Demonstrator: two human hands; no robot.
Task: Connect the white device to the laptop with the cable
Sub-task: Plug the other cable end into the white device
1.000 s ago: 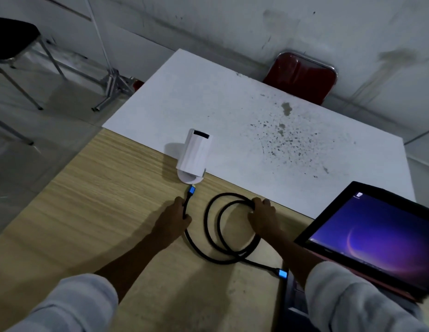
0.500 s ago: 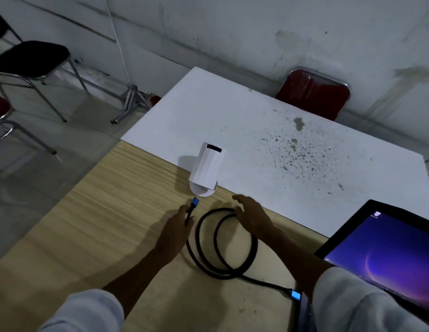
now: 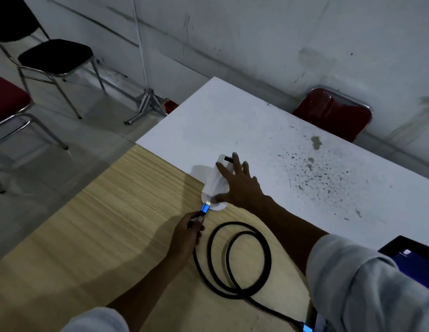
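The white device [image 3: 214, 182] stands on its round base at the seam between the wooden table and the white board. My right hand [image 3: 237, 184] is wrapped over it, fingers spread along its body and thumb at the base. My left hand [image 3: 188, 233] pinches the black cable [image 3: 244, 259] just behind its blue plug [image 3: 205, 207], whose metal tip touches the device's base. The cable lies in two loops on the wood, and its other blue plug [image 3: 306, 328] rests at the bottom edge. Only a corner of the laptop [image 3: 414, 259] with its lit purple screen shows at the right.
A wooden table [image 3: 100, 236] meets a stained white board [image 3: 304, 152]. A red chair back [image 3: 333, 113] stands behind the board against the wall. On the floor to the left are a black chair [image 3: 55, 53], a red chair [image 3: 7, 97] and a metal stand [image 3: 148, 104].
My right hand left the cable loops and reached forward onto the white device. My left hand moved the blue plug up to the device's base. The view shifted, pushing the laptop toward the right edge.
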